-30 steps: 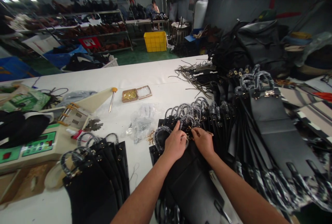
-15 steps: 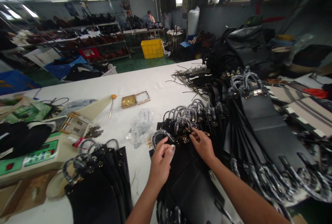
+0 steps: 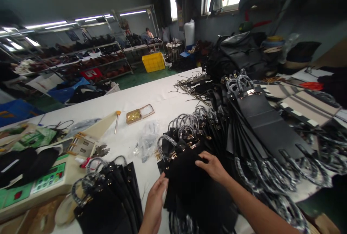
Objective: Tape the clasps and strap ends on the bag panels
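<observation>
A black bag panel (image 3: pixel 187 180) with gold metal fittings along its upper edge lies in front of me, on top of similar pieces. My left hand (image 3: pixel 155 199) pinches its left edge, thumb on top and the other fingers partly hidden. At the upper right of the panel, my right hand (image 3: pixel 213 169) has thumb and forefinger closed on the black material. A plastic-wrapped handle (image 3: pixel 165 145) arches just beyond the fittings. Behind it stands a row of black bag pieces with wrapped handles (image 3: pixel 187 122).
Another stack of black bag pieces (image 3: pixel 108 198) is at left, beside a machine with a green control panel (image 3: pixel 48 178). A screwdriver (image 3: pixel 117 122), a small box of gold parts (image 3: pixel 133 116) and clear plastic bags (image 3: pixel 146 140) lie on the white table (image 3: pixel 162 91). More panels (image 3: pixel 267 118) fan out at right.
My left hand has moved down from the wrapped handle to the panel's left edge. My right hand has come lower, off the fittings. The panel now shows a duller black surface.
</observation>
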Available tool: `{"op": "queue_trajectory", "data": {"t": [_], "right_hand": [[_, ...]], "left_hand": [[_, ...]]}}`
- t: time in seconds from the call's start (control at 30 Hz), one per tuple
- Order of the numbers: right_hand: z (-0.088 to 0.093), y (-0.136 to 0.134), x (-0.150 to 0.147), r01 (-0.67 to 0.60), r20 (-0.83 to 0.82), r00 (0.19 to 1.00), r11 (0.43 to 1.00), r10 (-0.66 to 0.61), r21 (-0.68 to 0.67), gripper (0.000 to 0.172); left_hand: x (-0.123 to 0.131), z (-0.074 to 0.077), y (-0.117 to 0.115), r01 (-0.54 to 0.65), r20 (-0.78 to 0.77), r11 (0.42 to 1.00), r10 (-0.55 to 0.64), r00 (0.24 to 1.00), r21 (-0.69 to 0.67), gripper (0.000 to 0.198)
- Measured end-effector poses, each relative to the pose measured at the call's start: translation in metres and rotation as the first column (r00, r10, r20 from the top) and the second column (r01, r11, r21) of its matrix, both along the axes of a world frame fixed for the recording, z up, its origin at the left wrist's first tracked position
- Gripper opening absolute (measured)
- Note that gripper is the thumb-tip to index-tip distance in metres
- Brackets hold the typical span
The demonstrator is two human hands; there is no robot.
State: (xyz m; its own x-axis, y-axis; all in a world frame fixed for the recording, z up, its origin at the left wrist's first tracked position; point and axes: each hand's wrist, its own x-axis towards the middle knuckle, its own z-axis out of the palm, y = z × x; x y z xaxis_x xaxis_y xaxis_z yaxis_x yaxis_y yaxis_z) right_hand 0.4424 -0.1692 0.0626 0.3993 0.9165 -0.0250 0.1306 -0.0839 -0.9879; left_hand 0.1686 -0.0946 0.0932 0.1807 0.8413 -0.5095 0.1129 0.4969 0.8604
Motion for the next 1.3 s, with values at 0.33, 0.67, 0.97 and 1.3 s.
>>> {"op": "queue_trajectory", "data": {"t": [0.33, 0.67, 0.97, 1.3], "right_hand": [[-0.051, 0.016, 0.021, 0.353, -0.055, 0.930, 0.926, -0.362, -0.132, 0.043], [-0.019, 0.010, 0.016, 0.389, -0.144, 0.908, 0.920, -0.392, -0.049, 0.057], [-0.018, 0.025, 0.043, 0.320, -0.396, 0.854, 0.941, -0.337, -0.112, 0.052], [-0.030, 0.009, 0.029, 0.375, -0.220, 0.880, 0.899, -0.422, -0.226, 0.066]], "left_hand": [[0.061, 0.021, 0.025, 0.279, -0.109, 0.943, -0.263, 0.959, 0.184, 0.039], [0.061, -0.013, 0.044, 0.095, 0.045, 0.995, -0.096, 0.994, 0.024, 0.045], [0.097, 0.036, 0.052, 0.259, 0.056, 0.933, -0.281, 0.958, 0.251, 0.026], [0.091, 0.019, 0.019, -0.071, 0.226, 0.997, 0.069, 0.972, -0.001, 0.020]]}}
